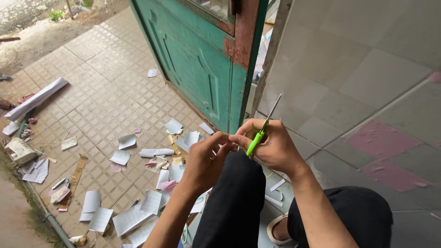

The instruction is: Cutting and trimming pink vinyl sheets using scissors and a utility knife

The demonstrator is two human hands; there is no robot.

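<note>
- The right hand [275, 149] was clenched around a slim tool with a green handle [255, 143], its thin metal shaft [274, 108] pointing up and away above the raised knee [239, 183].
- The left hand [204, 163] met the right just above that knee, fingertips pinched together; whatever small piece they held was hidden, so I cannot tell what it was.
- Both hands touched at the fingertips, over the knee and in front of the green door [197, 69].
- Scattered paper scraps [138, 216] lay on the tiled floor [105, 101] to the left of the knee, with a pink sheet [168, 185] among them.
- Judging by this, the work would go best with the wrists braced on the knee, the left pinch kept steady, and the tool's point turned away from the fingers.
</note>
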